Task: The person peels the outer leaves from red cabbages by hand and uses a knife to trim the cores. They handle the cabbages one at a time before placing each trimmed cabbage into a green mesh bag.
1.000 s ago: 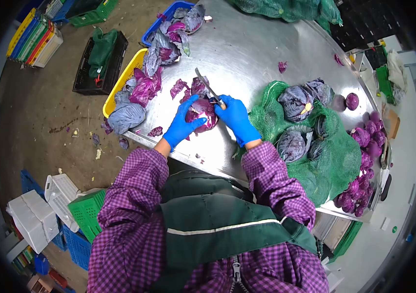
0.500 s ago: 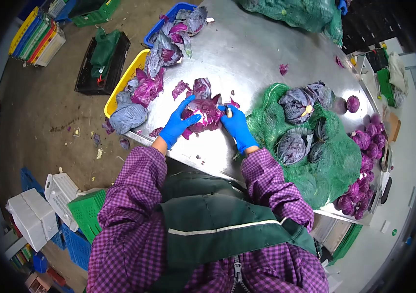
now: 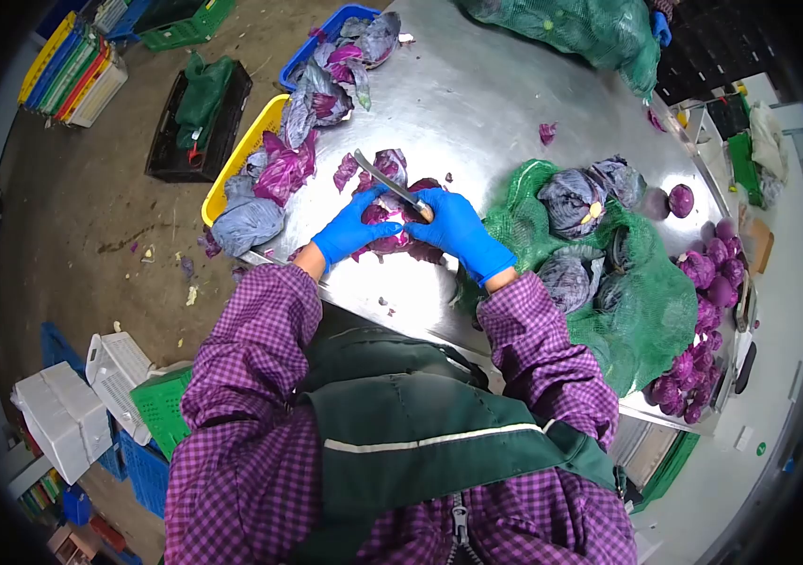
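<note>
A red cabbage (image 3: 392, 224) lies on the steel table (image 3: 477, 85) right in front of me. My left hand (image 3: 349, 231), in a blue glove, grips the cabbage from its left side. My right hand (image 3: 462, 231), also gloved, holds a knife (image 3: 387, 181) by the handle, and the blade points up and to the left over the cabbage. Torn purple leaves (image 3: 373, 168) lie just beyond the head.
A green net bag (image 3: 646, 311) with several untrimmed cabbages (image 3: 571, 200) lies at my right, trimmed small heads (image 3: 707, 273) beyond it. Yellow (image 3: 232, 160) and blue (image 3: 312, 42) crates of waste leaves hang at the table's left edge. Another net sack (image 3: 561, 24) lies far back. Crates stand on the floor.
The knife blade, hidden half a second ago, now points up-left over the cabbage again. Both hands have shifted slightly and the cabbage has been turned between them.
</note>
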`<state>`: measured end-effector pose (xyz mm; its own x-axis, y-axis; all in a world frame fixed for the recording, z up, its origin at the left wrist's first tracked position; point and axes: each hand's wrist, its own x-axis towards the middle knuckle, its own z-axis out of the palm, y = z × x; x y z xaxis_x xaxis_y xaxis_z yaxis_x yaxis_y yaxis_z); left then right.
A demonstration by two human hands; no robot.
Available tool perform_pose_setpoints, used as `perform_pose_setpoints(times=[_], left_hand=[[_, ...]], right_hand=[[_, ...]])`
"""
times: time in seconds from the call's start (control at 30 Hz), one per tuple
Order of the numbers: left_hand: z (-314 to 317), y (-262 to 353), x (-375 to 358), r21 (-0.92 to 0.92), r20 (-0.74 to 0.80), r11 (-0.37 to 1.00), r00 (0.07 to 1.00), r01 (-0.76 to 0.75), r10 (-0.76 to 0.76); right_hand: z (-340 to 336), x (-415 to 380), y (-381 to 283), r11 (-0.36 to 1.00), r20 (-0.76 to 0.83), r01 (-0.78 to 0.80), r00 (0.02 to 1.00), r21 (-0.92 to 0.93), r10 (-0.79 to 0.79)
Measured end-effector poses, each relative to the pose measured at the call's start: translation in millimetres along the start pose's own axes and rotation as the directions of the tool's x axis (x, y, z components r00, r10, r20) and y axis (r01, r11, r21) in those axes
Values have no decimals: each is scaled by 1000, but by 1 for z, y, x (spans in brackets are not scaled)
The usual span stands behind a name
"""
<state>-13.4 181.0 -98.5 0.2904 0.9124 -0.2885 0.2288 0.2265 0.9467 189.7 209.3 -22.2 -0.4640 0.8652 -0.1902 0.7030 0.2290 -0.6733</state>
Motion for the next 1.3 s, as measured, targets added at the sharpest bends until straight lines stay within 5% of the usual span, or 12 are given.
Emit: perform_pose_setpoints(times=[0.1, 0.23, 0.3, 0.37, 0.43, 0.57, 0.83, 1.07, 1.1, 1.2, 1.23, 1.3], left_hand=[[-1, 8, -2, -32, 37, 998, 998, -54, 55], [3, 8, 0, -16, 84, 991, 988, -132, 132], [-1, 7, 2, -15, 120, 985, 978, -170, 170], [0, 5, 4, -50, 107, 995, 990, -85, 90], [1, 6, 4, -11, 84, 998, 994, -66, 67], [7, 6, 6, 38, 55, 995, 994, -92, 90], [9, 9, 7, 67, 56, 988, 989, -138, 134], [7, 11, -2, -36, 108, 988, 982, -150, 153], [6, 8, -3, -42, 111, 984, 978, -173, 177], [6, 3, -3, -74, 98, 977, 974, -198, 205], [8, 3, -1, -98, 92, 973, 972, -209, 218], [9, 7, 3, -75, 128, 980, 972, -186, 194]], right_hand=[[10, 1, 25, 962, -79, 40, 997, 270, -19], [24, 0, 48, 984, -126, -34, 990, 174, 57], [27, 0, 45, 926, -196, -43, 973, 375, 124], [23, -6, 37, 955, -195, -94, 969, 281, 153], [19, -11, 24, 980, -257, 136, 962, 145, -96], [-5, -1, -1, 996, 35, 62, 998, -71, -59], [-1, 24, 17, 939, 86, 165, 986, -302, -145], [17, 35, 74, 915, -121, -315, 928, 252, 353], [13, 32, 75, 917, -118, -311, 930, 251, 348], [1, 14, 47, 864, 42, 59, 995, 500, -92], [-1, 11, 31, 880, -21, 230, 970, 414, -244], [6, 17, 28, 986, 95, 115, 987, 119, -127]])
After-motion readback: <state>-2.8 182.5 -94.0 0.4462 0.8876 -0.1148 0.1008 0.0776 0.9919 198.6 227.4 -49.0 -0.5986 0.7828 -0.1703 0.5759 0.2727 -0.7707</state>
